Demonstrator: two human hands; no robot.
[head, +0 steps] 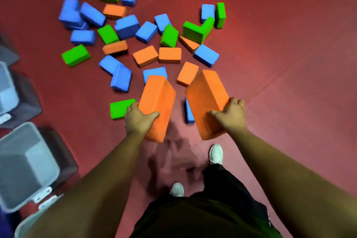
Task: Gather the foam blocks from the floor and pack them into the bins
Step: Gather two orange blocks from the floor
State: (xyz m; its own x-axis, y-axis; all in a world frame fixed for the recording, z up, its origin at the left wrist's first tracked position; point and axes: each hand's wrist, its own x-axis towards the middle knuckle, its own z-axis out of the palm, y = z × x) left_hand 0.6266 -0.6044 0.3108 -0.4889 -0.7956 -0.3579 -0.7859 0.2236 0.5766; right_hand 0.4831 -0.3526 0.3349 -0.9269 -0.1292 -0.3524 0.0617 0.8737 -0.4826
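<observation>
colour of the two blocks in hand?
Both orange: the block in the left hand and the block in the right hand. Clearest in the head view.

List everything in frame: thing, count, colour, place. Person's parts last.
loose orange blocks: about 7, orange, scattered on the floor ahead
loose blue blocks: roughly 15 (the stacked, blurred cluster makes an exact count impossible), blue, same scatter
loose green blocks: about 9, green, same scatter
left-held block: 1, orange, lifted, gripped at its near end
right-held block: 1, orange, lifted, gripped at its near end
bins: at least 2, pale grey, left edge, the nearest one with no blocks in it
floor: 1, red
left hand: 1, grips the left-held block
right hand: 1, grips the right-held block
shoes: 2, white, bottom centre
trousers: 1, dark, bottom centre
</observation>
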